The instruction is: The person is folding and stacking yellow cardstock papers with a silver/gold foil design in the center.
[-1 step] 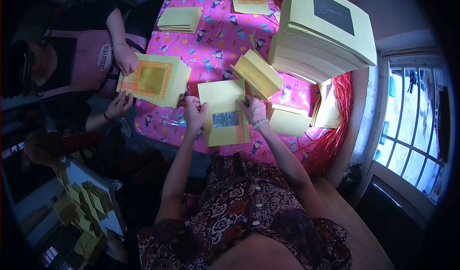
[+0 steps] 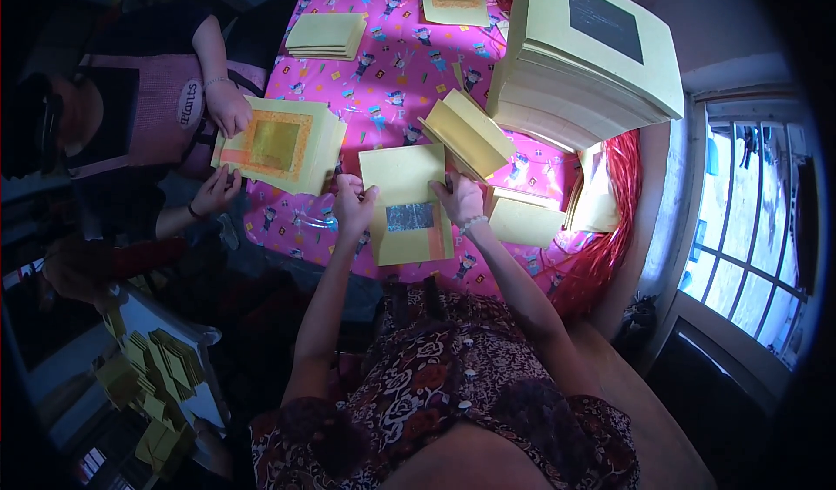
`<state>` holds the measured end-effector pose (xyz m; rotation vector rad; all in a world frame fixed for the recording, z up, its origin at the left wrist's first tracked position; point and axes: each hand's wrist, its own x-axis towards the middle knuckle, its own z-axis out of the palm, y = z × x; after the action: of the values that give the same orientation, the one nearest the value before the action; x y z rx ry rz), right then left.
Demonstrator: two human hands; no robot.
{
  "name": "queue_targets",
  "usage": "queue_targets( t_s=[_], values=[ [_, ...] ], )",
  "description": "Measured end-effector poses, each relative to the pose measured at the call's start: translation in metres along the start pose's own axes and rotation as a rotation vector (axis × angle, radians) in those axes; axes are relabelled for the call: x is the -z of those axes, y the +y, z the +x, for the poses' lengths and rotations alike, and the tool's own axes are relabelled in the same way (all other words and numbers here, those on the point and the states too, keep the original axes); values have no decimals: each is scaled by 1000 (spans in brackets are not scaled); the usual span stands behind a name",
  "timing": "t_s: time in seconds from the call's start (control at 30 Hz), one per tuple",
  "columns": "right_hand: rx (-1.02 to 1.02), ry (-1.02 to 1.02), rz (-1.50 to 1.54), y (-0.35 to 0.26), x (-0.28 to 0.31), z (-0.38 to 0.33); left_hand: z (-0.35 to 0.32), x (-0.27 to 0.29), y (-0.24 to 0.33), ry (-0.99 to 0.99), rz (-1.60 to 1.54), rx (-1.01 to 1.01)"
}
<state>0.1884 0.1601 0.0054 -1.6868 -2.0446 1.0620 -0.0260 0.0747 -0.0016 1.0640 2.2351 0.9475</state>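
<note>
A yellow paper sheet [image 2: 402, 170] with a silver foil rectangle lies before me at the near edge of the table. A fold line seems to cross it above the foil. My left hand [image 2: 352, 206] is closed on its left edge, thumb on top. At the opposite edge my right hand [image 2: 461, 199] pinches the paper, and the fingers beneath are hidden. Just beyond my right hand, a folded bundle of yellow paper [image 2: 470, 135] rests at a slant. Another yellow paper bundle [image 2: 526, 218] lies to the right of that hand.
A tall stack of yellow paper [image 2: 557, 94] stands at the far right, beside red plastic strands [image 2: 620, 203]. To the left, a co-worker's hands [image 2: 228, 111] hold yellow sheets with an orange-and-gold square [image 2: 279, 144]. A folded stack [image 2: 326, 36] lies farther back on the pink patterned tablecloth [image 2: 374, 98].
</note>
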Motion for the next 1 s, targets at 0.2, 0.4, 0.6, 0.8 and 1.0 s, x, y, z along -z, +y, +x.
queue_targets(
  t_s=[0.2,0.4,0.6,0.8,1.0],
  values=[
    [-26,1,-43,0,-4,-5,-4,4,3,-30,67,29],
    [-44,-16,-44,2,-7,4,-9,-8,10,19,147,-86],
    [-37,-26,-119,2,-4,9,-5,-26,26,-72,618,-226],
    [-20,-10,-184,7,-6,3,-24,-44,38,-42,705,-333],
    [31,114,-180,9,-17,-8,-35,-52,37,-50,784,-383]
  ],
)
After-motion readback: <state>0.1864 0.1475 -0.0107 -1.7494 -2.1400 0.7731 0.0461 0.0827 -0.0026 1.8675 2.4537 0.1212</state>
